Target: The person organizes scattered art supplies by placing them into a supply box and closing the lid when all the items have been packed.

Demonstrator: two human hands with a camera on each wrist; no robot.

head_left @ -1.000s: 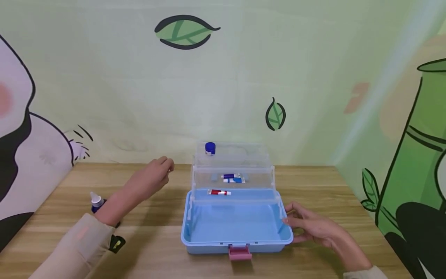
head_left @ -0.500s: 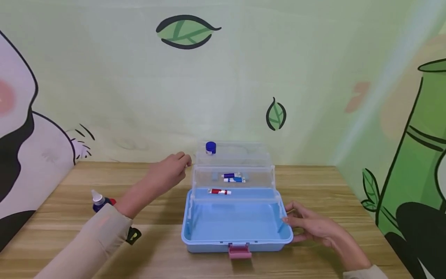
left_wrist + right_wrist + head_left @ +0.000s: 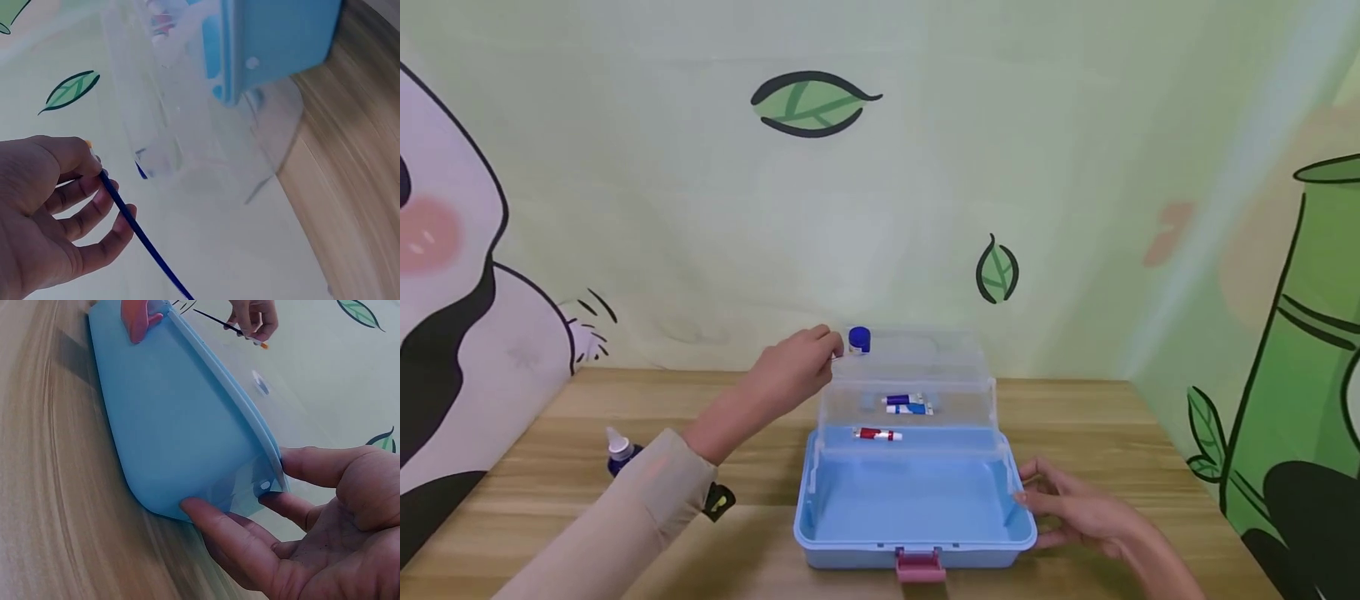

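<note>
My left hand (image 3: 797, 367) pinches a paintbrush (image 3: 147, 244) with a dark blue handle and an orange tip, best seen in the wrist views. It is up by the back left of a light blue storage box (image 3: 917, 557), beside a small blue-capped jar (image 3: 859, 340) on the top clear tray (image 3: 925, 354). My right hand (image 3: 1078, 508) grips the box's right front corner, thumb at the rim and fingers against the side (image 3: 231, 531). Purple and blue paint tubes (image 3: 910, 408) lie in the middle tray, a red tube (image 3: 877, 434) in the lower one.
A dark blue bottle with a pale nozzle (image 3: 620, 450) stands at the left of the wooden table (image 3: 760, 533), partly behind my left forearm. A small dark item (image 3: 718, 502) shows by the left cuff. A pink latch (image 3: 921, 567) hangs at the box's front.
My left hand has moved right with the paintbrush, from left of the box to its top tray by the jar. My right hand stays at the corner. The head view has tilted up slightly.
</note>
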